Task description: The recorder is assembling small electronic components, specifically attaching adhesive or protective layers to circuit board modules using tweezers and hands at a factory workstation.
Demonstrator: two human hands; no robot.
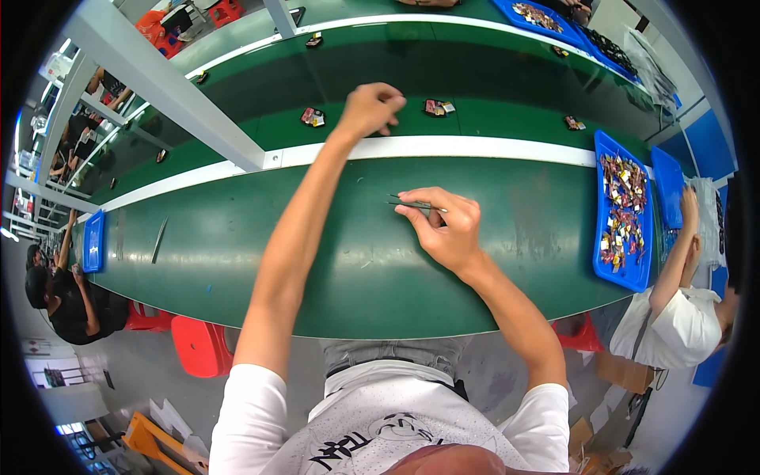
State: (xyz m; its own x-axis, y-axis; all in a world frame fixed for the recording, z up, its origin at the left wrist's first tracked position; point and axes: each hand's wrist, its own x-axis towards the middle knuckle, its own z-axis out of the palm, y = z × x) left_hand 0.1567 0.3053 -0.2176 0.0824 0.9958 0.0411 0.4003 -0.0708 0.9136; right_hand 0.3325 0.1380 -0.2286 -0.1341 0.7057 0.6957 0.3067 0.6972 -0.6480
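My left hand (370, 111) reaches over the white rail, above the dark green conveyor belt. Its fingers are loosely bent and apart, and I see nothing held in them. Just to its right on the belt sits a small dark part with red and white-yellow bits (438, 108); a similar small part (313, 117) lies to its left. Above the green worktable, my right hand (450, 228) pinches a pair of dark thin tweezers (418, 206). The tweezers' tips point left, slightly apart, with nothing visible between them.
At the right stands a blue tray (598, 237) heaped with small red and yellow-white pieces. Another blue tray (93, 241) is at the far left, near a thin metal tool (160, 240). A white post (174, 87) rises left of my arm. Co-workers sit at both sides.
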